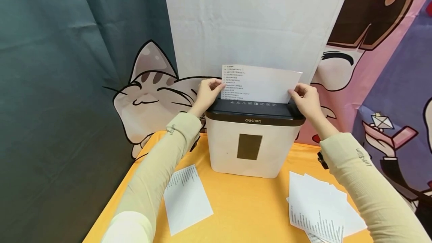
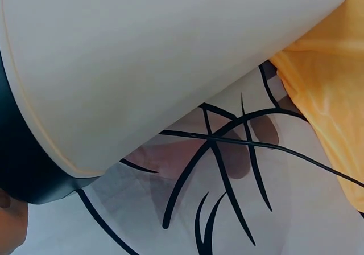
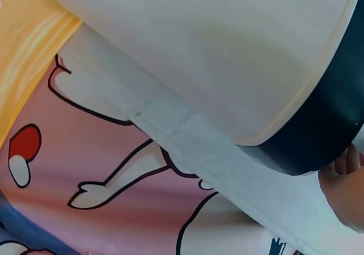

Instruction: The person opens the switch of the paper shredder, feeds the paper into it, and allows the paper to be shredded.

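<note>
Sheet (image 1: 260, 85) is stood upright at the slot (image 1: 255, 104) of the shredder (image 1: 251, 128), mid far edge of the worktop (image 1: 248, 205). Its left side is pinched by the left hand (image 1: 208, 93), its right side by the right hand (image 1: 308, 98); thumbs in front. Depth of the lower edge in the slot can't be told.

For a clean feed, the lower edge should be squared to the slot and both sides lowered evenly; a skewed entry could crease or jam. Light tension across the sheet would help it stay flat. Grip should be released early, as fingertips are near the slot. Spares, a single page (image 1: 189, 205) by the left edge and a pile (image 1: 314, 201) towards the near right corner, are best fed separately.
</note>
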Motion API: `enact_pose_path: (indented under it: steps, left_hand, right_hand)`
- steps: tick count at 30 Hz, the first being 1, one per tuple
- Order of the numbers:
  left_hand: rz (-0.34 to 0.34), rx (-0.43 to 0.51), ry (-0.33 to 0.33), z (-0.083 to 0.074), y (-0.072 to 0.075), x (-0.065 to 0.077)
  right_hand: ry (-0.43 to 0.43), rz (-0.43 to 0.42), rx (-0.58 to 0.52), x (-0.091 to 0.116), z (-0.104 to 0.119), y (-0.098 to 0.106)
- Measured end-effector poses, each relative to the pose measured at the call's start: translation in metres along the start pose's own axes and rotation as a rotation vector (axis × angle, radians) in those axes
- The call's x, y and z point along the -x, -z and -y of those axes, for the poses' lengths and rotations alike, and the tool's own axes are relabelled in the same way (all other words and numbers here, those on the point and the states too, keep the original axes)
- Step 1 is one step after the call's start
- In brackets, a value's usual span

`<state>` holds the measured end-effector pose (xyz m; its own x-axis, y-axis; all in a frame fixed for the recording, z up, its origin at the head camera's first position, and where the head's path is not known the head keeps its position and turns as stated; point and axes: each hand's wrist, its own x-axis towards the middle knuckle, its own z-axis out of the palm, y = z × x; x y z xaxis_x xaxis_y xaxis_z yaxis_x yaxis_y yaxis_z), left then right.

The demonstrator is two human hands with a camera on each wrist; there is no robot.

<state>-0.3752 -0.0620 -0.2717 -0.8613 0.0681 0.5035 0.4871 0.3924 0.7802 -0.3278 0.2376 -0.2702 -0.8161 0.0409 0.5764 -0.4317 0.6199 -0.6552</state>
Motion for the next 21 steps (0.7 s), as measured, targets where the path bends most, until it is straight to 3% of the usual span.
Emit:
enact_pose_path:
  steps: [8, 21]
  left_hand:
    - [0.013, -0.020, -0.004, 0.0030, -0.0004, 0.0018]
    - [0.043, -0.092, 0.034, 0.0082, 0.0013, 0.0048]
  right_hand:
    - [-0.066, -0.080, -0.047, -0.0008, 0.0063, -0.0024]
    - [-0.054, -0.029, 0.015, 0.0000, 0.0044, -0.0019]
